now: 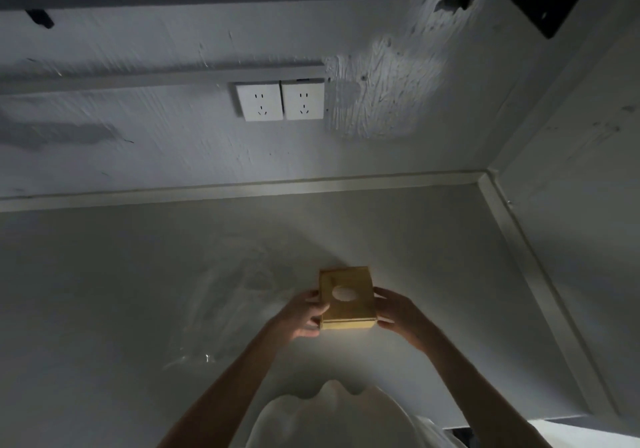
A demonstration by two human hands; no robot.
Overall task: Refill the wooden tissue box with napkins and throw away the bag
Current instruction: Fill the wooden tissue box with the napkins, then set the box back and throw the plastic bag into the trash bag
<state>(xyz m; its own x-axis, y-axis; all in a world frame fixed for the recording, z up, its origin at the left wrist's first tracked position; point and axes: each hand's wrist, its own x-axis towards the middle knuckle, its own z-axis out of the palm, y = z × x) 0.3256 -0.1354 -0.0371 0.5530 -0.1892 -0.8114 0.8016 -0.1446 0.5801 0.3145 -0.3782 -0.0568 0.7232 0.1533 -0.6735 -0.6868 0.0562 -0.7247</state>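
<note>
The bare left arm (214, 388) and the bare right arm (481, 392) both reach forward and come closer together near the hands. The left hand (304, 314) curls its fingers round the left side of a small yellow-brown wooden box (348, 304). The right hand (398, 312) grips the right side. The two palms face each other with the box between them.

Head-worn view, facing forward and down, probably close over counter (138, 291)
</note>
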